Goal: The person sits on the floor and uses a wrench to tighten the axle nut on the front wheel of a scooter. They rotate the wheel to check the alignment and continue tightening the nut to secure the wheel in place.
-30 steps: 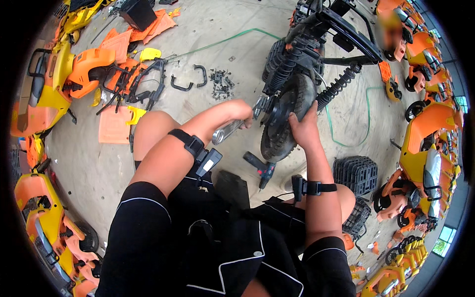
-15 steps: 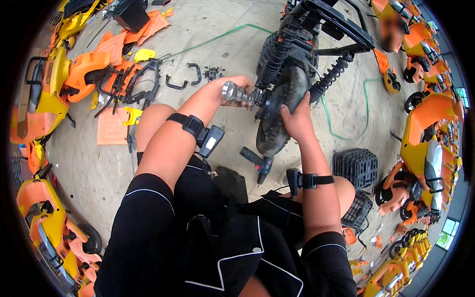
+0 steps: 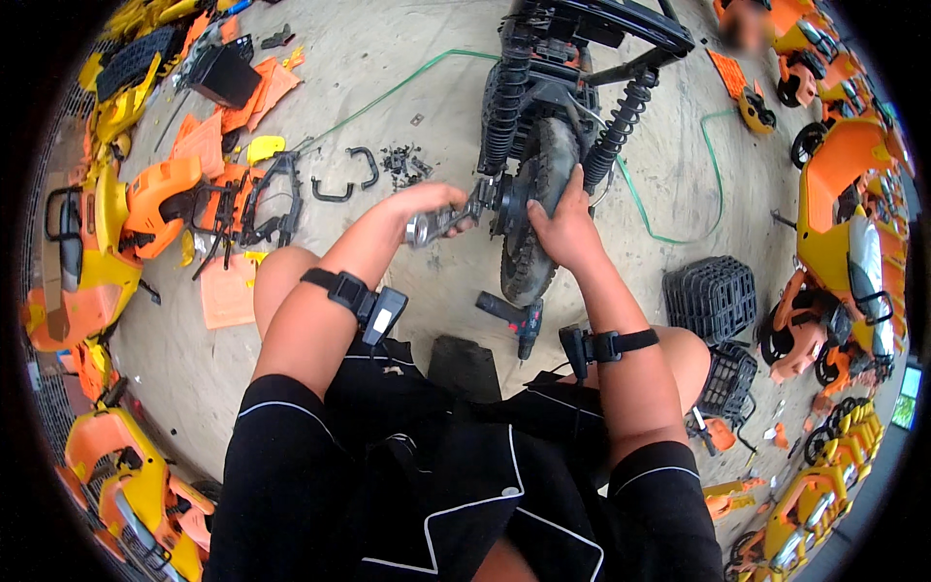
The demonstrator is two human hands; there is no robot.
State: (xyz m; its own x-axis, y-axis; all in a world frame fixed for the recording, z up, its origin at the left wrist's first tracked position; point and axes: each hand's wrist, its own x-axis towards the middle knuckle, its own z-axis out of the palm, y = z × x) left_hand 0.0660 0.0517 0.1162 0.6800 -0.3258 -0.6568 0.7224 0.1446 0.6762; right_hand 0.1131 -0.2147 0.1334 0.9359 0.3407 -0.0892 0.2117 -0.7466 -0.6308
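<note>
My left hand point(image 3: 434, 202) is closed around a silver, wrench-like metal tool point(image 3: 448, 221). The tool's inner end is close to the hub side of the black rear wheel; contact there cannot be made out. On the knobby tyre point(image 3: 529, 267) lies my right hand point(image 3: 570, 231), thumb on the near face and fingers wrapped over the right side. Above the wheel stand two black coil shock absorbers point(image 3: 621, 121) and the dark frame point(image 3: 640, 39) of a stripped two-wheeler. A cordless drill point(image 3: 514, 318) rests on the floor below the tyre.
Orange and yellow body panels point(image 3: 228, 291), black handles point(image 3: 361, 170) and small dark parts point(image 3: 402, 165) lie on the left. A green hose point(image 3: 388, 92) crosses the floor. Black crates point(image 3: 710, 299) sit right of my knee. Orange-yellow scooters point(image 3: 844, 184) line both sides.
The tool in my left hand has tilted, its outer end swinging down and away from the wheel. My right hand stays on the tyre. The whole view has shifted slightly.
</note>
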